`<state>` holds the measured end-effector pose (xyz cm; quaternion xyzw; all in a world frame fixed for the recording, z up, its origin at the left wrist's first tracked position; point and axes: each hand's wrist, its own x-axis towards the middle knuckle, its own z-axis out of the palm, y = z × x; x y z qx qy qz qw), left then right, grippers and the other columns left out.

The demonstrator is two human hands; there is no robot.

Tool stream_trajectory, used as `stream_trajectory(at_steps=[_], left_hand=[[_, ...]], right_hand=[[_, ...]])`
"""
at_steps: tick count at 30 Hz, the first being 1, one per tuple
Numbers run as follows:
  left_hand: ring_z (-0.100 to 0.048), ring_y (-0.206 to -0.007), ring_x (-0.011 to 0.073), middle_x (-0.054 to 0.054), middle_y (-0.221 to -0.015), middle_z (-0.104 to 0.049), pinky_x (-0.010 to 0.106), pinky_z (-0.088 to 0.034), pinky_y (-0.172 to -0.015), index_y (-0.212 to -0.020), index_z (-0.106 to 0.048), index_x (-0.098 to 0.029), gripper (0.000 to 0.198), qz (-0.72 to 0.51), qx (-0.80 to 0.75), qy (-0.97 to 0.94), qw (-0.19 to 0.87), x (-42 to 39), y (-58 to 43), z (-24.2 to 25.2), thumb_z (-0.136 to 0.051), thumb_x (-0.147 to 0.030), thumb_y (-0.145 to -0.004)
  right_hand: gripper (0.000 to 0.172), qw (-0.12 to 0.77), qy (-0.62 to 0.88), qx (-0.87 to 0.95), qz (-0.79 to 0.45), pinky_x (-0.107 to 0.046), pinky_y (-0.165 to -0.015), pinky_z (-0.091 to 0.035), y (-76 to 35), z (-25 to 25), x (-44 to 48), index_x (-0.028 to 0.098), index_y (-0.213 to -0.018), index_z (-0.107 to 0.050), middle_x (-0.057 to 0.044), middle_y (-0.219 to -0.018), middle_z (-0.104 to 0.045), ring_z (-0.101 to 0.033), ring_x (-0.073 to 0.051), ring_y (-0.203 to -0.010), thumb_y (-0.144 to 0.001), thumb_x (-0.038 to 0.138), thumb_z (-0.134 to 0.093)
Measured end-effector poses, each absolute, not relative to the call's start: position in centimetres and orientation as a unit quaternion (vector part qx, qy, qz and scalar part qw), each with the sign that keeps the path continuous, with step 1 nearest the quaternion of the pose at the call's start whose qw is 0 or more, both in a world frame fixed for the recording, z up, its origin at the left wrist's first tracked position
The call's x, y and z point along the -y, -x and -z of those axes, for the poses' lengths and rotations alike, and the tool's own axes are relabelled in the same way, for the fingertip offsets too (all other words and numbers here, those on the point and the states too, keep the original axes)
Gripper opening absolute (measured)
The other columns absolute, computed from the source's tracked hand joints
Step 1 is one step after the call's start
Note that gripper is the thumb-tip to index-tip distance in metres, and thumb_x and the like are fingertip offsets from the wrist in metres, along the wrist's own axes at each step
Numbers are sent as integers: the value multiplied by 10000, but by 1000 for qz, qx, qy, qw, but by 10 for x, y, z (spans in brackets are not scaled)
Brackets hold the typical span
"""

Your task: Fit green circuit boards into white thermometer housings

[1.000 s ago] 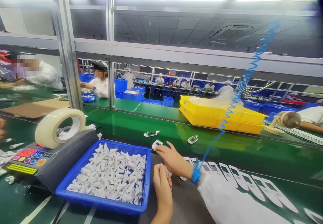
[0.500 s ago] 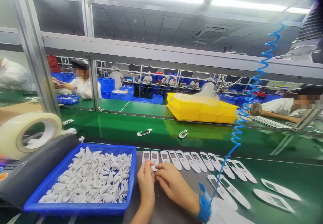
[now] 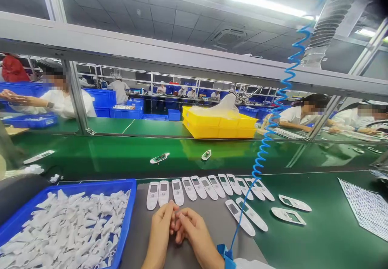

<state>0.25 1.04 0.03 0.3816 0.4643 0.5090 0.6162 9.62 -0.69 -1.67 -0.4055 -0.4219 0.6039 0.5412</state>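
My left hand (image 3: 161, 227) and my right hand (image 3: 194, 231) meet above the grey mat (image 3: 214, 224), fingertips pressed together. Both are closed, and anything between the fingers is hidden or too small to make out. Just beyond them lies a row of white oval device casings (image 3: 177, 192) with small window openings; the closest ones are a little past my fingertips. Two longer white casings (image 3: 240, 217) lie to the right of my right hand. A blue wrist strap (image 3: 226, 257) with a coiled blue cord (image 3: 261, 151) is around my right wrist.
At left stands a blue tray (image 3: 129, 216) full of white cone-shaped parts (image 3: 69, 224). Two small pieces with green boards (image 3: 159, 158) rest on the green belt (image 3: 115, 151). Yellow bins (image 3: 220, 128) stand beyond. A printed sheet (image 3: 363, 204) lies at right. Co-workers sit across the line.
The view has swung to the right. My hands have drawn back from the casings at the row's left end, towards me, and stay close together.
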Motion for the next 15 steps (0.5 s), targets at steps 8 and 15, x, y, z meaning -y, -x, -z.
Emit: stream_trajectory(at_steps=[8, 15], left_hand=[[-370, -382, 69, -40, -460, -428, 173, -259, -355, -731, -607, -104, 505, -454, -462, -476, 595, -8, -12, 3, -534, -579, -575], [-442, -494, 104, 2, -547, -486, 195, -349, -452, -683, -598, -123, 410, -457, -461, -561, 514, -6, -12, 9, -422, -492, -722]], right_hand=[[256, 561, 296, 338, -696, -215, -475, -376, -107, 14, 4, 130, -665, -502, 2, -560, -517, -480, -77, -459, -796, 348, -487], [209, 561, 324, 335, -684, -190, -427, -347, -108, 13, 4, 109, -775, -546, 13, -550, -505, -438, -57, -415, -749, 316, -562]])
